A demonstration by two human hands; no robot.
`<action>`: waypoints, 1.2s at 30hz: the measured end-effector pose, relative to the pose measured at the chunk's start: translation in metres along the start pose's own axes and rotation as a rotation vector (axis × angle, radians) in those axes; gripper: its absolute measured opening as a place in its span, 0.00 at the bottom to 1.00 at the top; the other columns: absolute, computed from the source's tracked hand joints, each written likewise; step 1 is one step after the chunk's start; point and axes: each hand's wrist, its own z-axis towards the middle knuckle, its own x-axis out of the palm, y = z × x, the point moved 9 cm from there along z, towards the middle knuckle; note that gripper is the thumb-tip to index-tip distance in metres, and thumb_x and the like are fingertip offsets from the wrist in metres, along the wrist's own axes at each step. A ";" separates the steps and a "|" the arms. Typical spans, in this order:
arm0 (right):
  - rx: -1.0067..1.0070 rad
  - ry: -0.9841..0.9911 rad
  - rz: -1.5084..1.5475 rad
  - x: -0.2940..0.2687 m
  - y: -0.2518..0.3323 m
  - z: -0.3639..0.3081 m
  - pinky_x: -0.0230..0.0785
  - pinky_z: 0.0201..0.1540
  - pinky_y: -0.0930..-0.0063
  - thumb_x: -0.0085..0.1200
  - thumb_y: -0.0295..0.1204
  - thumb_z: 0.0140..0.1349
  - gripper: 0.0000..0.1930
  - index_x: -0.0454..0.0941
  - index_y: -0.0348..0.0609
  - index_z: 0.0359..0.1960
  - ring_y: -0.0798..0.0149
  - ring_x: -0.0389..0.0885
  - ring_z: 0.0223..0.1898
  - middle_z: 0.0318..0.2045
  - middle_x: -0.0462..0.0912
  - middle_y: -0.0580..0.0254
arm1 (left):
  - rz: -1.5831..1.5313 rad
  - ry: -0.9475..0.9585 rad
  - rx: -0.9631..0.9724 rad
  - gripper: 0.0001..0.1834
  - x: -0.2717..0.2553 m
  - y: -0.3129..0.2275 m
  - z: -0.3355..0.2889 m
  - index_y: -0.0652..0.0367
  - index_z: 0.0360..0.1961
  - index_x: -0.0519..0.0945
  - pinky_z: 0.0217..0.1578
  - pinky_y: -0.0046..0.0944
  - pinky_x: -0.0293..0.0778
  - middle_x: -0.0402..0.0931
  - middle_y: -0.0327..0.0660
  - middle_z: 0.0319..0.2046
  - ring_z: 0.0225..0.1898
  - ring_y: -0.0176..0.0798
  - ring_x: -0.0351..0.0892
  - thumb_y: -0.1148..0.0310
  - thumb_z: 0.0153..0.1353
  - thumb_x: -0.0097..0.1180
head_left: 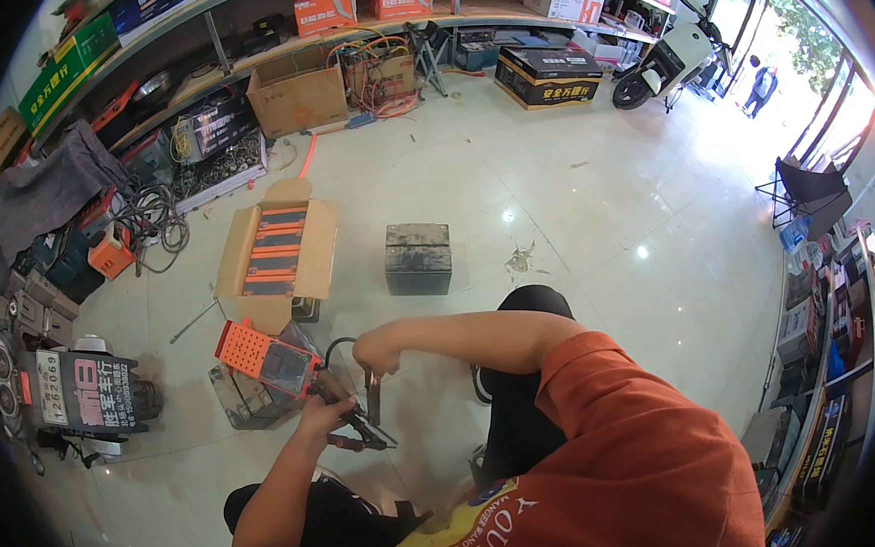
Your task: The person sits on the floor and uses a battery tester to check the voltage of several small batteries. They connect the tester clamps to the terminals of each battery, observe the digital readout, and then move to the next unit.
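My left hand [322, 417] is closed around a dark, long-jawed clamp [375, 436] with a reddish handle. Just above it, my right hand [376, 351] grips a brownish metal clamp [373, 396] that points down. A black cable [338, 344] curves from near this hand to an orange battery tester [258, 351] with a perforated case and dark front panel. That tester rests tilted on dusty dark batteries [249, 397]. Another dusty battery [419, 259] stands on the floor ahead. An open cardboard box [320, 249] holds several dark-and-orange batteries.
Shelves [343, 34] with boxes and cables line the far wall. A scooter front [84, 390] stands at left. Far right, a parked scooter [670, 64] and a person [764, 86] are near the glass doors. A folding chair [808, 191] and stocked shelves [830, 380] occupy the right side.
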 end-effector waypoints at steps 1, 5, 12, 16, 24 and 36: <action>0.018 0.006 0.057 -0.005 0.008 -0.006 0.76 0.27 0.64 0.61 0.32 0.56 0.10 0.85 0.35 0.30 0.58 0.85 0.24 0.22 0.85 0.52 | 0.007 -0.003 -0.004 0.13 -0.003 0.002 0.000 0.60 0.42 0.77 0.44 0.47 0.79 0.80 0.40 0.37 0.41 0.42 0.82 0.71 0.59 0.66; 0.035 0.000 0.086 -0.011 0.010 -0.016 0.77 0.26 0.66 0.59 0.28 0.55 0.08 0.85 0.36 0.30 0.61 0.85 0.22 0.21 0.84 0.54 | 0.060 -0.008 -0.032 0.13 0.000 0.002 0.004 0.61 0.42 0.78 0.44 0.46 0.80 0.80 0.40 0.37 0.40 0.42 0.82 0.70 0.59 0.67; 0.008 -0.008 -0.014 -0.008 0.002 -0.004 0.72 0.24 0.62 0.60 0.31 0.54 0.09 0.85 0.36 0.26 0.57 0.82 0.21 0.19 0.82 0.51 | 0.180 0.027 0.112 0.13 -0.009 0.011 0.030 0.59 0.41 0.82 0.39 0.38 0.77 0.82 0.37 0.35 0.36 0.35 0.81 0.69 0.57 0.69; -0.037 -0.053 -0.139 0.003 -0.015 0.014 0.69 0.29 0.55 0.62 0.34 0.53 0.12 0.84 0.36 0.24 0.48 0.80 0.24 0.21 0.81 0.46 | 0.203 0.086 0.213 0.10 -0.006 0.015 0.041 0.60 0.39 0.84 0.32 0.34 0.75 0.82 0.35 0.32 0.32 0.31 0.79 0.71 0.55 0.69; -0.061 -0.055 -0.192 0.014 -0.025 0.032 0.69 0.31 0.53 0.63 0.36 0.50 0.13 0.84 0.36 0.24 0.44 0.78 0.26 0.22 0.81 0.43 | 0.370 -0.001 0.236 0.14 -0.016 0.021 0.048 0.59 0.42 0.84 0.34 0.37 0.76 0.81 0.37 0.32 0.32 0.32 0.79 0.72 0.53 0.69; -0.027 -0.071 -0.328 0.012 -0.018 0.025 0.76 0.28 0.59 0.60 0.28 0.48 0.08 0.85 0.34 0.21 0.53 0.85 0.24 0.22 0.84 0.49 | 0.660 -0.100 0.236 0.25 -0.016 0.007 0.035 0.62 0.51 0.80 0.41 0.43 0.79 0.84 0.43 0.41 0.40 0.41 0.85 0.67 0.52 0.71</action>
